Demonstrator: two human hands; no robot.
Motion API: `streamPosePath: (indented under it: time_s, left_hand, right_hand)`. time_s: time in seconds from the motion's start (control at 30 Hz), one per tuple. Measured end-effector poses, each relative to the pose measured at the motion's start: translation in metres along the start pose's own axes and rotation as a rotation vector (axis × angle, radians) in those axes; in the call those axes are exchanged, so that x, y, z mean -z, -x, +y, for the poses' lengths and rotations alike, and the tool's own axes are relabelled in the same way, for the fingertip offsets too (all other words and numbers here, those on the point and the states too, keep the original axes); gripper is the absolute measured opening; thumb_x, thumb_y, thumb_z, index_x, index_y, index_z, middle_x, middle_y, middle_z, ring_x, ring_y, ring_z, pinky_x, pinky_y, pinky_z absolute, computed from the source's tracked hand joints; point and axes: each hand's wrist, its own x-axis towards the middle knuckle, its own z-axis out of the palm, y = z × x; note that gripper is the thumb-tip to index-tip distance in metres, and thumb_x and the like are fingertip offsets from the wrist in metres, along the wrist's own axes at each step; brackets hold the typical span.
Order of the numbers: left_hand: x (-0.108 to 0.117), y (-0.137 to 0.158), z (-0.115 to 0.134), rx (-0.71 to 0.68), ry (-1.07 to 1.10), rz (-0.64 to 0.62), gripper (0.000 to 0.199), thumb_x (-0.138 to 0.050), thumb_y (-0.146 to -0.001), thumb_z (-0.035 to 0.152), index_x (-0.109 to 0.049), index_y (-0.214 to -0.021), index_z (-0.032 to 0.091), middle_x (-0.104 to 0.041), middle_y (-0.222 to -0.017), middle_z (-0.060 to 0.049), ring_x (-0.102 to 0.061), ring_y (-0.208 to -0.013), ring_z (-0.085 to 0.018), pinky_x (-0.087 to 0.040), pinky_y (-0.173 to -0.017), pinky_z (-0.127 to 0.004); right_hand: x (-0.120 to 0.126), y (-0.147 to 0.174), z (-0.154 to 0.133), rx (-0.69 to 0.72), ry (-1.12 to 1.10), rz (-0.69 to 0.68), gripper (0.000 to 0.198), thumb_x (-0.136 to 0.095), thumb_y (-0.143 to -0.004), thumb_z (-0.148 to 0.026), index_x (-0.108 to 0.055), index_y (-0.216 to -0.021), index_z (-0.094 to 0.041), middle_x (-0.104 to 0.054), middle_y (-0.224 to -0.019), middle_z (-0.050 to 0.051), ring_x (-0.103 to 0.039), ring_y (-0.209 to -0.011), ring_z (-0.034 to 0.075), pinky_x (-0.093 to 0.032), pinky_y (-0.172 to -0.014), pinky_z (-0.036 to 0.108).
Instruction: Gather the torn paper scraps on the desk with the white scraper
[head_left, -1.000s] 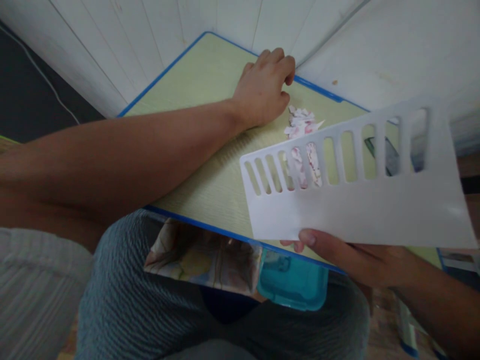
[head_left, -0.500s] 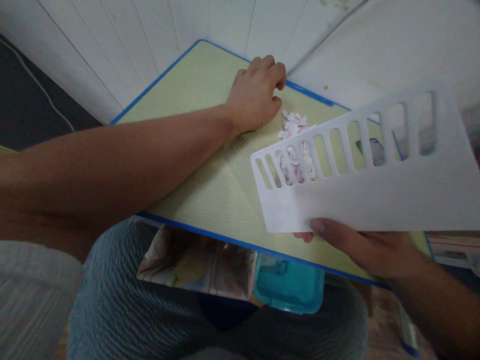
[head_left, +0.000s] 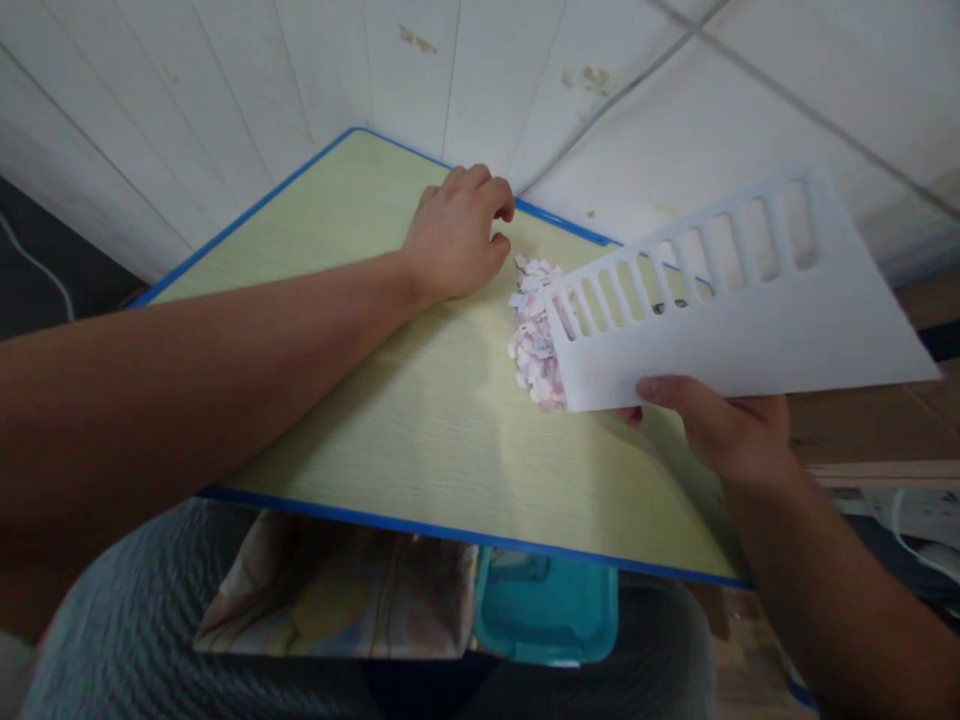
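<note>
white slotted panel (head_left: 720, 345) is in the right hand (head_left: 739, 430), over the right part of the tabletop (head_left: 420, 430). right fingers are clamped on it: thumb on the near face, fingertips behind, at the lower edge, left of its middle. left hand (head_left: 457, 235) sits by the far edge of the tabletop, fingers curled, thumb and index a bit apart, nothing seen between them.

handling, my read: thin plastic, light, fairly stiff with some flex, smooth so maybe slippery. slot bars look like the weak spots. best hold is the solid strip under the slots; nearer mid-length would balance better, since the long right end overhangs the grip.

long axis runs left to right, climbing to the right. left end points at the paper scraps (head_left: 536, 350) and overlaps them in view; can't tell if it touches. slot row is along the upper edge, solid strip toward the wearer.
</note>
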Motion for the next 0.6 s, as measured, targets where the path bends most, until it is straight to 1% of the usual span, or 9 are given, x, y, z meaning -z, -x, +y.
streamPosePath:
  time_s: [0.03,0.1,0.17,0.23,0.27,0.4,0.5,0.6]
  left_hand:
    - [-0.001,0.0,-0.002,-0.007,0.017,0.008,0.042,-0.066,-0.084,0.039,-0.079,-0.122,0.054,-0.079,-0.119,-0.007,-0.053,-0.135,-0.042,-0.042,-0.113,-0.069]
    - [-0.003,0.0,-0.005,-0.012,0.021,0.01,0.042,-0.064,-0.085,0.04,-0.078,-0.122,0.053,-0.079,-0.126,-0.007,-0.053,-0.134,-0.042,-0.041,-0.112,-0.069]
    - [-0.004,0.0,-0.007,-0.011,0.012,0.0,0.045,-0.063,-0.085,0.039,-0.078,-0.125,0.052,-0.078,-0.132,-0.007,-0.053,-0.134,-0.042,-0.04,-0.111,-0.069]
    - [-0.005,-0.001,-0.009,-0.023,0.013,-0.001,0.051,-0.064,-0.084,0.04,-0.077,-0.132,0.053,-0.078,-0.131,-0.006,-0.052,-0.135,-0.042,-0.04,-0.112,-0.068]
    - [-0.006,-0.001,-0.009,-0.034,0.015,0.005,0.054,-0.064,-0.083,0.041,-0.077,-0.134,0.053,-0.079,-0.128,-0.006,-0.052,-0.135,-0.042,-0.041,-0.112,-0.068]
    - [-0.005,-0.001,-0.01,-0.048,-0.008,0.013,0.053,-0.065,-0.084,0.043,-0.076,-0.134,0.055,-0.079,-0.117,-0.007,-0.053,-0.133,-0.041,-0.043,-0.11,-0.067]
    - [-0.004,0.0,-0.008,-0.042,-0.042,-0.012,0.05,-0.065,-0.086,0.043,-0.074,-0.133,0.055,-0.079,-0.113,-0.006,-0.052,-0.134,-0.04,-0.043,-0.111,-0.067]
    - [-0.001,0.001,-0.002,-0.039,-0.082,-0.009,0.044,-0.064,-0.089,0.033,-0.075,-0.127,0.052,-0.078,-0.12,-0.006,-0.056,-0.133,-0.038,-0.047,-0.111,-0.065]
  right_hand:
    - [-0.004,0.0,-0.006,-0.018,-0.03,0.031,0.037,-0.078,-0.104,-0.046,-0.073,-0.071,-0.031,-0.076,-0.068,0.002,-0.074,-0.064,0.025,-0.068,-0.062,0.039]
    - [-0.012,0.0,-0.017,-0.039,-0.065,0.053,0.033,-0.082,-0.099,-0.042,-0.074,-0.07,-0.029,-0.076,-0.066,0.0,-0.074,-0.061,0.023,-0.067,-0.061,0.036]
    - [-0.016,0.001,-0.024,-0.044,-0.067,0.011,0.03,-0.083,-0.098,-0.039,-0.075,-0.07,-0.028,-0.077,-0.068,0.0,-0.076,-0.063,0.023,-0.067,-0.063,0.035]
    - [-0.016,0.002,-0.027,-0.038,-0.07,-0.024,0.027,-0.083,-0.097,-0.035,-0.077,-0.071,-0.028,-0.079,-0.07,-0.001,-0.077,-0.064,0.023,-0.068,-0.065,0.036]
    - [-0.016,0.002,-0.026,-0.036,-0.077,-0.017,0.027,-0.084,-0.097,-0.034,-0.078,-0.071,-0.028,-0.079,-0.07,-0.001,-0.078,-0.064,0.024,-0.068,-0.065,0.036]
    - [-0.016,0.003,-0.023,-0.053,-0.076,0.051,0.031,-0.083,-0.101,-0.04,-0.078,-0.072,-0.028,-0.078,-0.07,0.0,-0.077,-0.065,0.025,-0.069,-0.068,0.039]
    - [-0.018,0.004,-0.022,-0.061,-0.043,-0.001,0.036,-0.083,-0.103,-0.047,-0.078,-0.072,-0.029,-0.079,-0.07,0.001,-0.077,-0.065,0.026,-0.07,-0.069,0.04]
    - [-0.019,0.006,-0.023,-0.048,-0.03,-0.067,0.036,-0.081,-0.105,-0.051,-0.079,-0.074,-0.031,-0.08,-0.071,0.001,-0.078,-0.068,0.027,-0.072,-0.071,0.042]
